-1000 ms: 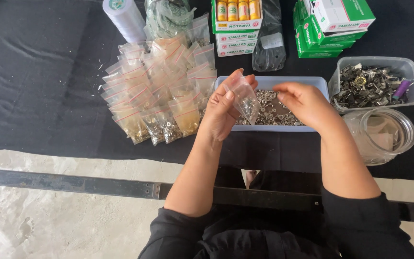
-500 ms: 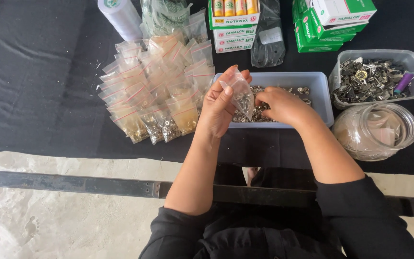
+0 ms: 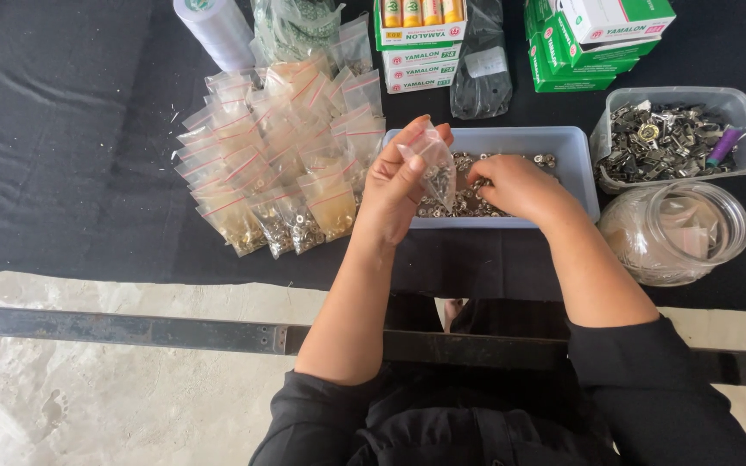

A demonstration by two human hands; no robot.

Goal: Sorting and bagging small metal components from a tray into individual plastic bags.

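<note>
My left hand (image 3: 401, 185) holds a small clear zip bag (image 3: 432, 164) upright by its mouth, with a few small metal pieces in its bottom. The bag hangs over the near left corner of a pale blue tray (image 3: 567, 142) filled with small silver metal fasteners (image 3: 511, 164). My right hand (image 3: 518, 185) reaches down into that tray, fingers curled among the fasteners just right of the bag. Whether it has any pieces pinched is hidden by the fingers.
A heap of filled small zip bags (image 3: 282, 142) lies left of the tray. A clear bin of metal clips (image 3: 675, 138) and a clear jar (image 3: 675, 233) sit at the right. Green and white boxes (image 3: 593, 39), a white roll (image 3: 213, 30) and larger bags line the back.
My right hand has dropped from the bag's mouth down into the blue tray. My left hand keeps the bag in about the same place.
</note>
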